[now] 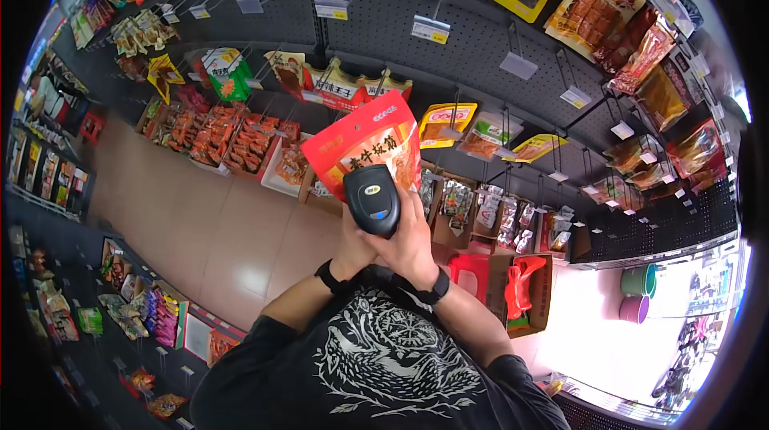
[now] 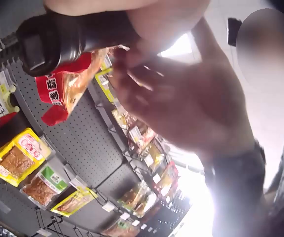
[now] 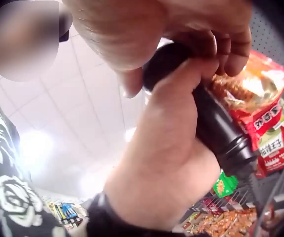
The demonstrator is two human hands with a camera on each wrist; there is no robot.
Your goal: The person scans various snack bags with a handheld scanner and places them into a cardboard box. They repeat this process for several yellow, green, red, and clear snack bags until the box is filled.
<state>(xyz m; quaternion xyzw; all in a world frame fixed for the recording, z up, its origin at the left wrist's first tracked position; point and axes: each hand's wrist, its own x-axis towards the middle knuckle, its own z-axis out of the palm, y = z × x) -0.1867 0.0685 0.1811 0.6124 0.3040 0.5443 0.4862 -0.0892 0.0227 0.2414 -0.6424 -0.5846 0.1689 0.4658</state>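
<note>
A black handheld barcode scanner (image 1: 372, 201) is raised in front of the chest, its rounded head facing the head camera. My left hand (image 1: 350, 252) grips the scanner's handle, whose coiled cable (image 2: 1, 58) shows in the left wrist view. Just behind the scanner stands a red snack bag (image 1: 352, 135) with dark lettering and a window onto its contents; the scanner overlaps its lower part in the head view. Beside the scanner, my right hand (image 1: 410, 247) holds the bag low down, its curled fingers (image 3: 238, 55) right at the bag. The two hands are close together, and the scanner hides part of the right grip.
Pegboard shelving with hooks and hanging snack packets (image 1: 452, 125) curves around ahead. Below are boxes of small red packets (image 1: 212, 137). A cardboard box (image 1: 541, 302) stands low on the right, and a tiled floor (image 1: 184, 222) stretches to the left.
</note>
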